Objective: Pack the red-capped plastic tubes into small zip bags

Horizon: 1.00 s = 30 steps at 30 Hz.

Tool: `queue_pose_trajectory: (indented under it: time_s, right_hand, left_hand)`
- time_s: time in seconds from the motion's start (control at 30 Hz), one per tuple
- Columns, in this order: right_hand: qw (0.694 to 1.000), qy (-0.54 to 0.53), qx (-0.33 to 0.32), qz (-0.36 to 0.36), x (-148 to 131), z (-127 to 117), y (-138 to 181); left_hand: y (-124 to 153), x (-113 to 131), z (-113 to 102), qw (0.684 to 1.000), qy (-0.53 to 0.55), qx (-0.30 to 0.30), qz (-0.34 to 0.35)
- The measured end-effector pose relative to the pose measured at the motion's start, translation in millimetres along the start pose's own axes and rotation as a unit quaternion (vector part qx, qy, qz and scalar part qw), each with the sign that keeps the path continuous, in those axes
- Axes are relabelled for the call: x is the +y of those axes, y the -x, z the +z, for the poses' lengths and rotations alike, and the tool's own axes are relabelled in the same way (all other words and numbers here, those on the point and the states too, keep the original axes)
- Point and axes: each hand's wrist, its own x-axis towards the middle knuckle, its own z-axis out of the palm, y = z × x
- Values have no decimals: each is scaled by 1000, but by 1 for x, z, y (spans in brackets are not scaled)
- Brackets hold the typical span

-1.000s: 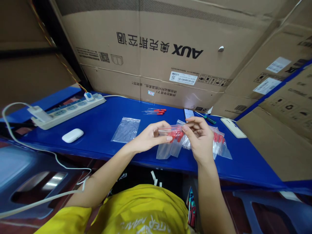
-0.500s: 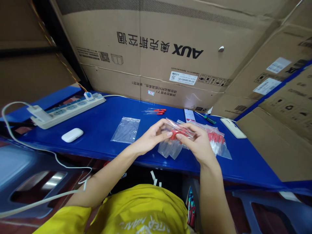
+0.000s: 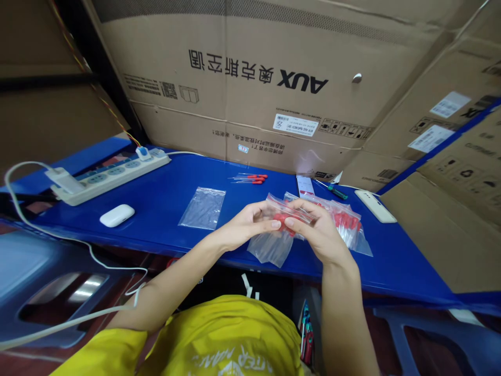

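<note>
Both my hands pinch a clear zip bag (image 3: 270, 248) that holds red-handled tools, which look like small screwdrivers (image 3: 282, 218). My left hand (image 3: 250, 225) grips the bag's left side, and my right hand (image 3: 321, 230) the right, the two thumbs nearly meeting over the red handles. The lower part of the bag hangs toward the table's front edge. Right beside and partly behind my right hand lie more filled clear bags (image 3: 347, 222) with red handles showing. An unfilled-looking zip bag (image 3: 202, 209) lies flat to the left. Several loose red-handled screwdrivers (image 3: 256, 179) lie farther back.
On the blue table (image 3: 156, 188) are a power strip (image 3: 113, 175), a white earbud case (image 3: 117, 215), a green-handled screwdriver (image 3: 337, 192) and a white power bank-like block (image 3: 374, 206). Large cardboard (image 3: 242, 115) walls the back. A white cable (image 3: 94, 258) hangs at the left.
The held bag has tipped and shifted slightly, its lower end now reaching nearer the table's front edge. My hands have lowered a little, with the grip kept.
</note>
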Motion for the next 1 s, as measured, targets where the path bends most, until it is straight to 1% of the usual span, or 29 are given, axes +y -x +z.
queue_pose_trajectory:
  time_s: [0.1,0.17,0.27,0.37,0.43,0.6,0.73,0.9,0.93,1.0]
  right_hand:
    - [999,10,8,-29,1,-1,0]
    - [999,17,12,-36,1,0,0]
    - [999,26,18,-27,0,1,-1]
    - [999,40,13,-33,-1,1,0]
    - [999,40,1,-36,-2,0,0]
    - [1000,5,-15,-11,0,-3,2]
    - [1000,18,8,-21,3,-5,0]
    - [994,74,66,-51,1,0,-3]
    - [993,77,67,-51,0,1,-3]
    - [995,62,63,-37,-1,4,-3]
  left_hand:
    - [0,1,1,1000,1,3,15]
    - [-1,1,1,1000,-2,4,19]
    - [-2,0,1,1000,-1,12,13]
    - [-2,1,0,1000,-5,23,10]
    - [-2,3,0,1000,-11,19,11]
    - [-1,2,4,1000,2,-4,1]
    - [-2,-1,6,999,13,32,9]
    - [-3,0,1,994,-35,69,71]
    - [-3,0,0,993,-43,81,76]
    - [-4,1,0,988,-46,123,78]
